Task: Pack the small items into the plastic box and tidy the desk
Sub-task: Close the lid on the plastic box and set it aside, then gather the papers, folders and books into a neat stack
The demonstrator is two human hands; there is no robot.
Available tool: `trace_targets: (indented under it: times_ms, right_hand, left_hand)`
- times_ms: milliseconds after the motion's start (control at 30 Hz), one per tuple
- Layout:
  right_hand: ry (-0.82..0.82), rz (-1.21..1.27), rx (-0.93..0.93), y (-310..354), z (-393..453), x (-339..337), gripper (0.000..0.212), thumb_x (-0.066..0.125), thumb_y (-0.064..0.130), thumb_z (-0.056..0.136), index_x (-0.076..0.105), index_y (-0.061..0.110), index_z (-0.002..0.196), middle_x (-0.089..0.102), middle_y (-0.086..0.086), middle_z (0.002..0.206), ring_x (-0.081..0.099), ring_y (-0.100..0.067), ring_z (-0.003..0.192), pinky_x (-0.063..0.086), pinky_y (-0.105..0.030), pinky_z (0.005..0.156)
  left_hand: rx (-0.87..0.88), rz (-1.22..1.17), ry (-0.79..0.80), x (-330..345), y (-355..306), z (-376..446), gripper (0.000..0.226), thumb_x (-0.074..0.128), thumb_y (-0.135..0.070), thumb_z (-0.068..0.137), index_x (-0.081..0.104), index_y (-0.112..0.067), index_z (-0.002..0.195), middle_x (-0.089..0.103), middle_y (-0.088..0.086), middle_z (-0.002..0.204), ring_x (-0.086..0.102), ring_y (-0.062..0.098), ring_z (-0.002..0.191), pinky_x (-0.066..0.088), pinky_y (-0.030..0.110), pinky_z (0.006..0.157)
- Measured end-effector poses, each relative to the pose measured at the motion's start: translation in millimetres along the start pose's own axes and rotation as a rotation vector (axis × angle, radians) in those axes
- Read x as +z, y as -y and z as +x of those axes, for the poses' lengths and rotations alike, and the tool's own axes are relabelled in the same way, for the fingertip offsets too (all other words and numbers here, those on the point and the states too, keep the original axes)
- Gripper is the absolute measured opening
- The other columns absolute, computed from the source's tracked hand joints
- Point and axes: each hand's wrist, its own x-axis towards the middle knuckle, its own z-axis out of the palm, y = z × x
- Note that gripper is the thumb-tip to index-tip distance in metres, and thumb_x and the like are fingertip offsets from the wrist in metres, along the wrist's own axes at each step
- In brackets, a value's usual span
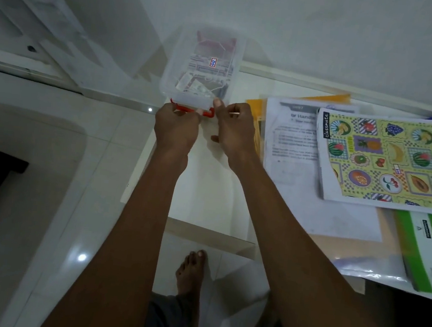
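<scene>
A clear plastic box (176,62) with a lid and a red handle (188,109) stands at the desk's far left corner. Packets and small items show through its walls, one with a small red-framed label. My left hand (176,128) grips the red handle at the box's near end. My right hand (232,128) touches the box's near right corner with its fingertips, thumb apart from the fingers.
To the right lie a printed sheet (290,144), a fruit-patterned notebook (389,161), a yellow folder (257,106), a green book (423,249) and a clear sleeve. The desk edge (211,231) is near me; tiled floor and my foot (191,271) lie below.
</scene>
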Motion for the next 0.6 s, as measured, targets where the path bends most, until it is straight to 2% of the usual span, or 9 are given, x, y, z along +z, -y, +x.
trace_targets:
  times_ms: [100, 167, 233, 300, 367, 433, 500, 567, 600]
  right_hand:
    - [0.029, -0.027, 0.039, -0.4, 1.0, -0.5, 0.044, 0.061, 0.055, 0.091, 0.053, 0.014, 0.107, 0.066, -0.001, 0.102, 0.066, -0.021, 0.096, 0.059, -0.05, 0.085]
    - [0.042, -0.04, 0.066, 0.7, 0.4, -2.1, 0.049, 0.061, 0.058, 0.089, 0.053, 0.013, 0.109, 0.067, -0.006, 0.105, 0.067, -0.023, 0.096, 0.059, -0.051, 0.084]
    - [0.062, -0.031, 0.093, 3.5, -1.6, -6.1, 0.053, 0.062, 0.059, 0.088, 0.053, 0.012, 0.11, 0.068, -0.008, 0.1, 0.067, -0.021, 0.084, 0.061, -0.052, 0.079]
    - [0.096, -0.012, 0.115, 6.4, -4.6, -13.4, 0.053, 0.066, 0.056, 0.087, 0.053, 0.01, 0.11, 0.069, -0.008, 0.092, 0.064, -0.016, 0.07, 0.062, -0.052, 0.072]
    - [0.166, -0.05, 0.12, 8.9, -7.5, -27.2, 0.042, 0.07, 0.048, 0.087, 0.056, 0.011, 0.102, 0.071, -0.01, 0.098, 0.065, -0.019, 0.077, 0.063, -0.049, 0.073]
    - [0.241, -0.12, 0.118, 12.5, -9.4, -48.4, 0.027, 0.071, 0.036, 0.089, 0.06, 0.012, 0.092, 0.071, -0.012, 0.098, 0.068, -0.021, 0.083, 0.061, -0.046, 0.075]
    - [0.229, -0.185, 0.135, 15.0, -10.1, -79.9, 0.023, 0.071, 0.027, 0.09, 0.066, 0.006, 0.096, 0.073, -0.014, 0.097, 0.069, -0.022, 0.081, 0.061, -0.044, 0.076]
    - [0.145, -0.226, 0.152, 16.8, -11.1, -119.4, 0.024, 0.071, 0.022, 0.088, 0.068, 0.001, 0.1, 0.073, -0.014, 0.091, 0.07, -0.023, 0.076, 0.061, -0.041, 0.074]
    - [0.085, -0.222, 0.163, 16.7, -11.7, -139.4, 0.024, 0.071, 0.019, 0.087, 0.068, -0.002, 0.098, 0.072, -0.013, 0.084, 0.068, -0.024, 0.072, 0.06, -0.04, 0.071]
  left_hand:
    - [0.008, -0.004, 0.038, 4.2, -3.5, -4.2, 0.041, 0.07, -0.01, 0.085, 0.065, -0.011, 0.126, 0.072, 0.003, 0.114, 0.067, 0.017, 0.104, 0.057, 0.042, 0.098]
    - [0.015, -0.002, 0.068, 7.1, -4.5, -6.6, 0.041, 0.07, -0.011, 0.086, 0.065, -0.011, 0.126, 0.072, 0.003, 0.115, 0.067, 0.013, 0.102, 0.057, 0.042, 0.097]
    - [0.005, 0.006, 0.069, 10.7, -4.8, -9.7, 0.04, 0.069, -0.013, 0.085, 0.066, -0.013, 0.125, 0.072, 0.003, 0.115, 0.067, 0.013, 0.1, 0.057, 0.042, 0.096]
    - [-0.035, 0.02, 0.039, 15.0, -4.1, -12.2, 0.04, 0.067, -0.018, 0.083, 0.066, -0.013, 0.123, 0.072, 0.007, 0.114, 0.069, 0.021, 0.102, 0.061, 0.04, 0.087]
    - [-0.117, 0.09, 0.023, 20.3, -3.1, -16.3, 0.041, 0.064, -0.025, 0.079, 0.068, -0.01, 0.116, 0.074, 0.011, 0.104, 0.073, 0.028, 0.091, 0.06, 0.034, 0.066]
    - [-0.206, 0.206, 0.122, 26.9, -3.6, -22.7, 0.039, 0.06, -0.03, 0.078, 0.07, -0.006, 0.107, 0.076, 0.012, 0.089, 0.074, 0.026, 0.067, 0.053, 0.026, 0.051]
    - [-0.286, 0.294, 0.279, 38.6, -3.5, -30.0, 0.034, 0.055, -0.027, 0.083, 0.069, -0.001, 0.1, 0.077, 0.014, 0.082, 0.07, 0.023, 0.05, 0.05, 0.022, 0.042]
    - [-0.315, 0.347, 0.39, 54.2, -1.9, -39.8, 0.033, 0.053, -0.023, 0.086, 0.067, 0.003, 0.098, 0.077, 0.018, 0.082, 0.068, 0.025, 0.051, 0.055, 0.024, 0.045]
    - [-0.305, 0.368, 0.414, 61.7, 0.7, -43.8, 0.032, 0.054, -0.023, 0.086, 0.066, 0.004, 0.098, 0.076, 0.019, 0.084, 0.069, 0.025, 0.058, 0.059, 0.028, 0.053]
